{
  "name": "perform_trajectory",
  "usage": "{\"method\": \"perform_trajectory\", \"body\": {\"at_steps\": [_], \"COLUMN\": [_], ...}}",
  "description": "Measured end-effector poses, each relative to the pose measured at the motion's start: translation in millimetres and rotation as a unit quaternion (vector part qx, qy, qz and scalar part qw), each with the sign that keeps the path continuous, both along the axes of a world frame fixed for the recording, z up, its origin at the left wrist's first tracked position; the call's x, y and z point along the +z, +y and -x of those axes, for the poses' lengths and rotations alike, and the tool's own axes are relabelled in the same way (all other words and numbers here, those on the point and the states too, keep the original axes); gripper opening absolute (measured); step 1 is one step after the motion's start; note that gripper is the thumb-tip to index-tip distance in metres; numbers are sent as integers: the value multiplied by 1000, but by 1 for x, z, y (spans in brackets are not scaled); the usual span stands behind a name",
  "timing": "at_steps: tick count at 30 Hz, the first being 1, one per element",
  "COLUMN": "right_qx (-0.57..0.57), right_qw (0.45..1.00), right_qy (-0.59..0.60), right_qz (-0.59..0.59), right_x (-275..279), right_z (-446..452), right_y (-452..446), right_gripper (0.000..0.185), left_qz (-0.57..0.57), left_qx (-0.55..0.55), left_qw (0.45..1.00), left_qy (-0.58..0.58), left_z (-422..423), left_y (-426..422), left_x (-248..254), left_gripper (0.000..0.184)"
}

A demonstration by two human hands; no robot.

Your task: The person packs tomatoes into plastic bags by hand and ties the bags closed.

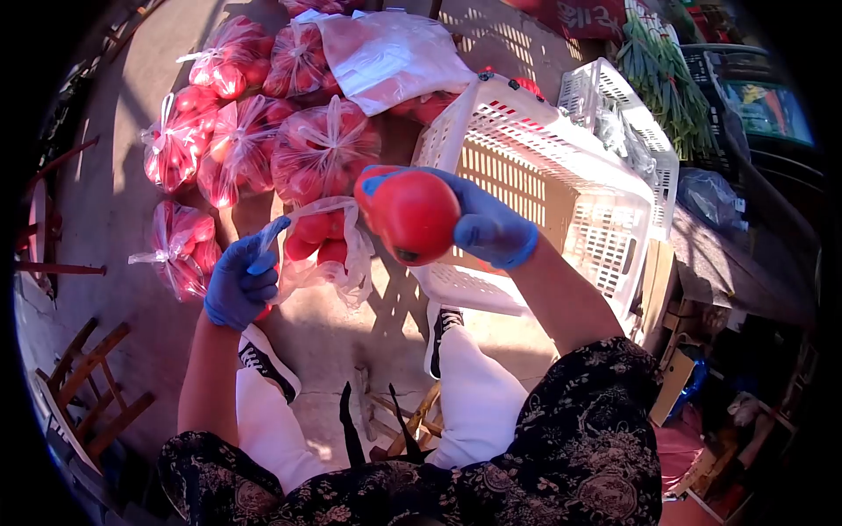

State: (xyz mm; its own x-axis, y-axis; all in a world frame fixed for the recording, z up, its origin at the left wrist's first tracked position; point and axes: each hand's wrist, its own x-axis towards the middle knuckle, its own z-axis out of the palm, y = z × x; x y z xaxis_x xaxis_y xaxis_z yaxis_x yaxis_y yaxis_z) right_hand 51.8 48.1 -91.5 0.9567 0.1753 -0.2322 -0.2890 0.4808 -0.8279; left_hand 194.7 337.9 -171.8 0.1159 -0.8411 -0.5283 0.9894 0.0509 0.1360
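My right hand (495,226), in a blue glove, is closed around a large red tomato (419,219). A second red shape shows behind that tomato, mostly hidden. My left hand (241,279), also gloved in blue, pinches the edge of a clear plastic bag (349,279). The bag hangs with its mouth open, and several tomatoes (309,230) lie inside it. The held tomato is just to the right of the bag's mouth, above the floor.
Several tied bags of tomatoes (324,158) stand on the floor ahead, with a stack of flat plastic bags (377,61) on top. To the right, a white slatted crate (605,241) lies tilted. Green onions (662,79) and a wooden stool (96,386) are farther out.
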Motion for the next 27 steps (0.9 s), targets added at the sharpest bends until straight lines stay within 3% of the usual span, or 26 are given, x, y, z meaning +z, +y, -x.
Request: {"method": "perform_trajectory", "body": {"at_steps": [2,3,5,6,7,10,11,14,15,18,19,21,22,23,25,27], "right_qx": [35,47,98,124,180,177,185,110,138,130,101,-40,-92,-148,-226,-211], "right_qw": [981,968,940,920,872,720,702,719,705,855,891,923,952,971,946,889], "right_qy": [122,178,305,296,209,198,211,171,90,32,33,-101,-106,-25,23,35], "right_qz": [-149,-169,115,225,404,641,655,665,690,501,441,369,271,186,233,405], "right_x": [-39,-67,-117,-115,-182,-183,-185,-194,-192,-157,-122,-68,-61,-38,-47,-112], "right_z": [-31,-42,-56,-56,-56,-59,-64,-63,-56,-51,-50,-37,-28,-17,12,40], "right_y": [46,70,108,119,138,167,172,187,186,153,130,74,47,17,-46,-75], "right_gripper": [68,59,53,62,70,74,62,49,38,37,28,22,19,21,20,19], "left_qz": [-19,-31,9,29,38,67,69,64,61,73,72,59,60,59,51,44], "left_qx": [45,69,92,102,101,79,80,86,90,84,82,81,78,76,77,60], "left_qw": [998,996,992,989,989,987,987,986,986,985,985,987,988,989,990,993], "left_qy": [37,56,84,99,102,125,124,128,128,134,131,124,118,112,104,93], "left_z": [3,3,-1,-3,-3,1,0,1,-1,-4,-5,-6,-8,-9,-10,-7], "left_y": [11,17,28,30,30,22,19,17,17,21,21,20,18,14,7,-2], "left_x": [-3,-4,-4,-5,-5,-4,-5,-5,-5,-10,-9,-9,-9,-8,-4,2], "left_gripper": [49,50,50,50,50,49,49,49,49,50,50,52,52,52,54,54]}}
